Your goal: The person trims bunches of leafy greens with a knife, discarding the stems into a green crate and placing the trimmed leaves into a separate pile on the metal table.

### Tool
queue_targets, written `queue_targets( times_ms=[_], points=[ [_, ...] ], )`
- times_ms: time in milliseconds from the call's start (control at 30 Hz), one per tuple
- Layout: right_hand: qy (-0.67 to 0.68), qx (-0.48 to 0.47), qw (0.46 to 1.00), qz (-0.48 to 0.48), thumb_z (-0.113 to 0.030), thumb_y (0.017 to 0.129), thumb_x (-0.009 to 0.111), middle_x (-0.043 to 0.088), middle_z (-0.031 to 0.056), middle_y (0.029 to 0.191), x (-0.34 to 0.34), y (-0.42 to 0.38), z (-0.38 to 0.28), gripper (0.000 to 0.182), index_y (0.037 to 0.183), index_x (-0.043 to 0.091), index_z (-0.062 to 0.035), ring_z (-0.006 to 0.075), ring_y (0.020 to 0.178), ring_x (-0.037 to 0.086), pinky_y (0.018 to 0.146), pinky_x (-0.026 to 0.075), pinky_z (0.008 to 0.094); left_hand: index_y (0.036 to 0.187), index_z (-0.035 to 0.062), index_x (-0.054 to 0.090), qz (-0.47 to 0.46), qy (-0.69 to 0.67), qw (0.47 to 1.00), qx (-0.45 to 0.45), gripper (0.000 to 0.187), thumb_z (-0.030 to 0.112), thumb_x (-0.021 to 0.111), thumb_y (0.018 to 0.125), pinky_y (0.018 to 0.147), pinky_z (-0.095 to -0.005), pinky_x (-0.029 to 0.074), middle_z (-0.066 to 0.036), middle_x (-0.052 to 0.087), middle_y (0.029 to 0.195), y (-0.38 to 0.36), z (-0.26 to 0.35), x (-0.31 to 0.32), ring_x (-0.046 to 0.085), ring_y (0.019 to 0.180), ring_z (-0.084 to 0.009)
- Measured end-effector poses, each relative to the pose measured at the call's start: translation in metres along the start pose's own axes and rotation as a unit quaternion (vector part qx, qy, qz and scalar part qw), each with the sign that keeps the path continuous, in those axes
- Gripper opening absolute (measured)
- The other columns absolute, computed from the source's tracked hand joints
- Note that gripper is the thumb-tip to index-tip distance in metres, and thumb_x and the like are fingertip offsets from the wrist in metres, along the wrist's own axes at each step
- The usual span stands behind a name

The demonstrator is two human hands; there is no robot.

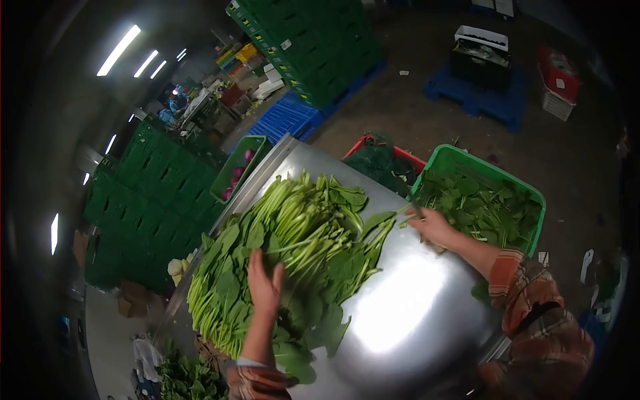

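A big heap of leafy greens (300, 213) with long pale-green stalks covers the left part of a shiny metal table (393, 303). My left hand (264, 283) rests over the leaves at the heap's near side, thumb apart from the fingers, holding nothing. Over the bare metal on the right, my right hand (430, 227) has its fingers curled around a small dark object that I cannot make out. A stalk end from the heap reaches right up to those fingertips. Just beyond this hand, a green crate (497, 172) holds loose leaves and stems.
A red crate (408, 157) with dark green netting adjoins the table's far edge. Purple vegetables lie in a green crate (230, 167) at the left edge. Tall green crate stacks (313, 50), blue pallets (283, 119) and more greens (190, 377) on the lower left surround the table.
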State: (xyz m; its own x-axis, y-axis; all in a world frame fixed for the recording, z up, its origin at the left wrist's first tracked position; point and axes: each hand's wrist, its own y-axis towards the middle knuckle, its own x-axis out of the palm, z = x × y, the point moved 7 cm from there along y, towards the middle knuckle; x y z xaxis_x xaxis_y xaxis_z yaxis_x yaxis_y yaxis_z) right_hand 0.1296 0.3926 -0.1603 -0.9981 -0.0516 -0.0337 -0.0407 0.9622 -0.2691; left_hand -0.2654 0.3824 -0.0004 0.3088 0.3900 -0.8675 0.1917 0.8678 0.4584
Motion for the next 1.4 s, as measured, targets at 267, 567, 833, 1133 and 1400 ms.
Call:
queue_targets(
  times_ms=[267,567,833,1133,1400],
  points=[
    [-0.121,-0.325,0.934,-0.092,-0.014,0.088,0.053,0.066,0.0088,0.091,0.123,0.166,-0.152,0.032,0.119,0.058,-0.0061,0.0171,0.079,0.061,0.073,0.047,0.0309,0.129,-0.0077,0.042,-0.129,0.05,0.977,-0.16,0.083,0.063,0.043,0.086,0.107,-0.041,0.028,-0.029,0.039,0.135,0.12,-0.1,0.079,0.034,0.13,-0.0394],
    [-0.248,-0.272,0.879,-0.304,-0.039,0.088,0.055,0.06,0.0154,0.118,0.239,0.242,-0.167,0.048,0.13,0.051,-0.016,0.0242,0.109,0.055,0.092,0.041,0.0346,0.137,0.0068,0.038,-0.205,-0.006,0.953,-0.225,0.077,0.063,0.043,0.085,0.097,-0.041,0.038,-0.026,0.049,0.126,0.079,-0.077,0.085,0.048,0.116,-0.039],
    [-0.155,-0.321,0.842,-0.404,-0.033,0.091,0.056,0.056,0.0092,0.118,0.187,0.085,-0.162,0.036,0.122,0.055,-0.0164,0.0236,0.101,0.057,0.091,0.044,0.0363,0.141,0.0065,0.03,-0.078,0.036,0.988,-0.132,0.089,0.049,0.069,0.072,0.101,-0.0501,0.031,-0.033,0.033,0.133,-0.044,0.022,0.053,0.036,0.121,-0.0469],
    [-0.251,-0.449,0.714,-0.476,-0.018,0.088,0.059,0.056,0.0061,0.121,0.122,-0.098,-0.09,0.021,0.108,0.063,-0.0146,0.0289,0.117,0.048,0.095,0.038,0.0448,0.132,0.0029,0.037,-0.194,-0.092,0.958,-0.188,0.07,0.029,0.069,0.077,0.099,-0.0523,0.031,-0.03,0.034,0.134,-0.252,0.133,0.071,0.035,0.121,-0.0469],
    [-0.058,-0.15,0.949,-0.272,-0.016,0.088,0.056,0.067,0.0067,0.09,0.075,-0.043,-0.099,0.021,0.104,0.064,-0.0033,0.0138,0.084,0.064,0.08,0.049,0.0318,0.122,0.0023,0.055,-0.34,-0.352,0.663,-0.567,0.043,0.026,0.063,0.087,0.085,-0.0326,0.045,-0.013,0.064,0.105,-0.379,0.188,0.008,0.06,0.094,-0.0188]
  ],
)
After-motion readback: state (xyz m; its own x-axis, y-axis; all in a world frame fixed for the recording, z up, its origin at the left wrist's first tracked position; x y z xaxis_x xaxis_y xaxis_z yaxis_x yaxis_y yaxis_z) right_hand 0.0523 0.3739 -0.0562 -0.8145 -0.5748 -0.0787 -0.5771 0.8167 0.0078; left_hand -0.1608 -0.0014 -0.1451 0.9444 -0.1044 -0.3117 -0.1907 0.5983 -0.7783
